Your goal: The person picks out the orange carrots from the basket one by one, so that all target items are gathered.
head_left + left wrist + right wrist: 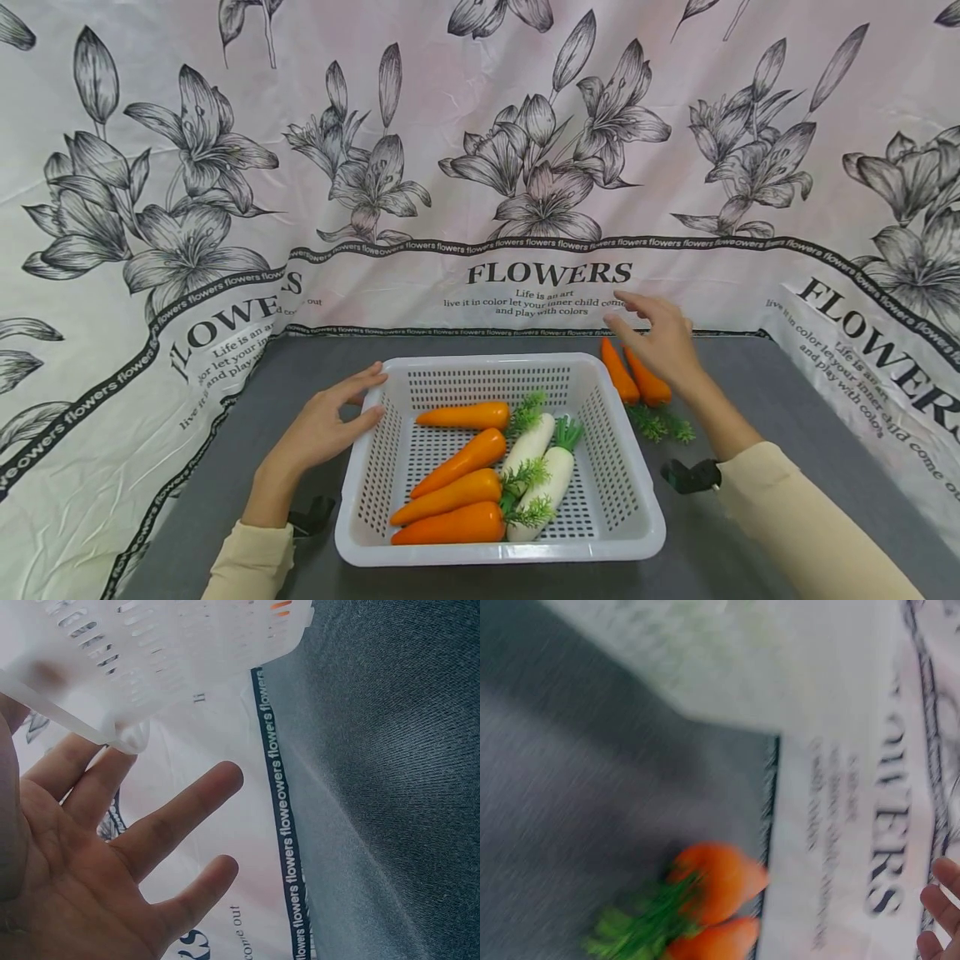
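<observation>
A white perforated plastic basket (498,552) stands on the table in the head view. Inside lie several orange carrots (448,496) and white radishes (551,479) with green tops. My left hand (318,425) is at its back left corner, fingertips right at the rim; the left wrist view shows the fingers (187,817) spread and straight under the basket's edge. Beyond the right side my right hand (663,342) hovers above two carrots (647,383), thumb and fingers apart with nothing between them. The right wrist view shows those carrots (712,881) below, and only some fingertips (941,911) at its edge.
A dark grey cloth (300,367) covers the table. Behind it and along both sides hangs a white curtain (420,283) printed with flowers and lettering. Each wrist carries a black camera strap (692,476).
</observation>
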{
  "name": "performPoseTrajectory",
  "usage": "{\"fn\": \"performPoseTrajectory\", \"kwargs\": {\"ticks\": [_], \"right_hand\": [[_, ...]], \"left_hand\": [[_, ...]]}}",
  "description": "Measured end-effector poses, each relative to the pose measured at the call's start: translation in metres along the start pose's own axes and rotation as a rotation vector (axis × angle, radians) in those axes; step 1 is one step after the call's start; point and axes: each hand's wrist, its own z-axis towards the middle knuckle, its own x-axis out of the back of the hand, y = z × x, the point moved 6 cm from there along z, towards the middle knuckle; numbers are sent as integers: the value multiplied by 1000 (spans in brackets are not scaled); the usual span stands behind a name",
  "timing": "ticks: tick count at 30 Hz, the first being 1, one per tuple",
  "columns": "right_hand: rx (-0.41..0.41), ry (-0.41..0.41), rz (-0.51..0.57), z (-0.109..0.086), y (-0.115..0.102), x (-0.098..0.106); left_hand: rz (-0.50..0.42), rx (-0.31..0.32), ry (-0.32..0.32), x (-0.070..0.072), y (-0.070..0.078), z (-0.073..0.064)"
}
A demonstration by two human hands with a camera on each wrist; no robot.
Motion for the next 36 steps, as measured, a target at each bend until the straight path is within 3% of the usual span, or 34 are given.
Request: {"fn": "performPoseTrajectory", "kwargs": {"ticks": [5,11,21,29,36], "right_hand": [[104,-47,98,7,-36,-6],[217,-103,122,10,-60,-11],[233,-211,152,11,-89,-15],[332,-327,192,7,-113,-46],[383,-549,242,-6,-124,-87]], "left_hand": [[4,1,-1,0,0,0],[18,-5,2,-1,1,0],[18,3,3,0,0,1],[5,6,0,0,0,1],[12,5,4,0,-1,2]]}}
